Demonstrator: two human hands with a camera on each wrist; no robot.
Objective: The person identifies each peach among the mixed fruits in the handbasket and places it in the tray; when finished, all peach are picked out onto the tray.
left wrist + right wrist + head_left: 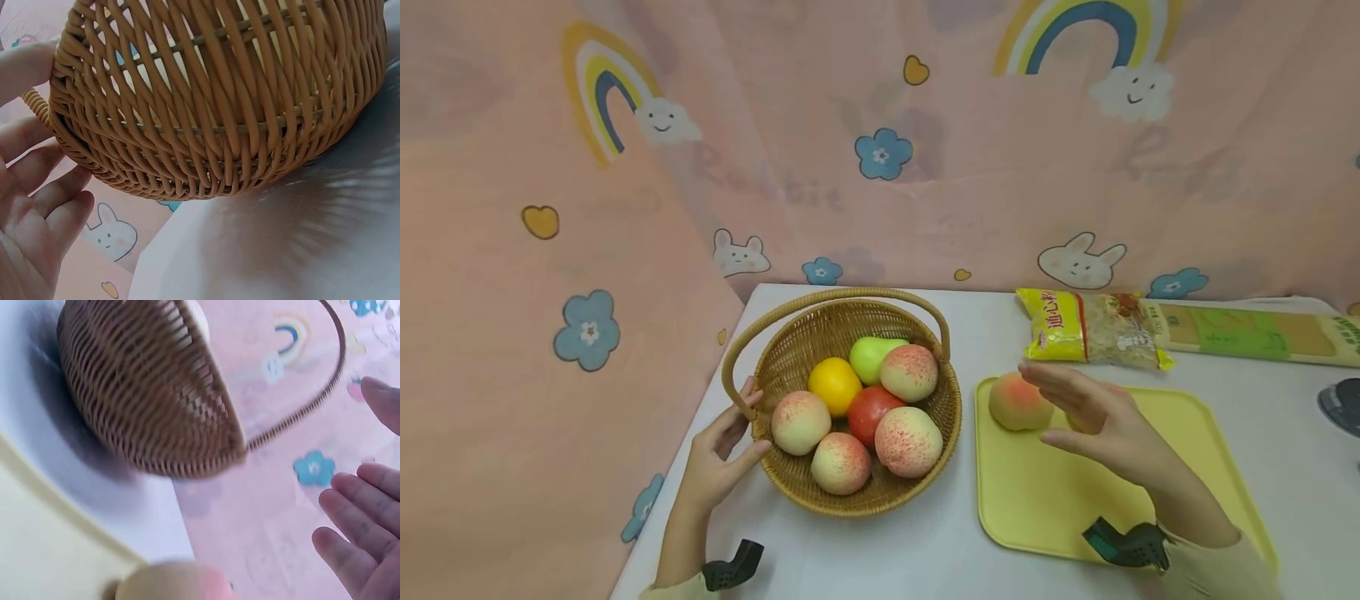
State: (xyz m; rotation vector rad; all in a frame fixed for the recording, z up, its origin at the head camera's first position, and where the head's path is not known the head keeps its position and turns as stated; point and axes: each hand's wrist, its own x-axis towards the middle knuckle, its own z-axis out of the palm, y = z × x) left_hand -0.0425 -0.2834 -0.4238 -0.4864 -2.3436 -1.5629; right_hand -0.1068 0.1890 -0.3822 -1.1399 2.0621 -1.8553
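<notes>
- Head view: wicker basket (797, 350), set on white table (925, 550); four peaches (909, 442), pear (872, 358), orange (835, 387) and red apple (872, 414) are contained.
- Head view: left hand (718, 462), laid at the basket's left rim, fingers relaxed.
- Head view: right hand (1105, 425), held unclenched above yellow tray (1052, 508), where a single peach (1015, 408) is seen near the fingertips.
- Left wrist view: basket rim is touched by thumb and fingers.
- Right wrist view: right hand is shown with fingers extended, apart from the basket.

Wicker basket (793, 350), rough-woven (faintly glossy); tray (1052, 500), smooth matt plastic; macaroni packet (1086, 329), shiny film; printed backdrop (820, 100), creased cloth.
</notes>
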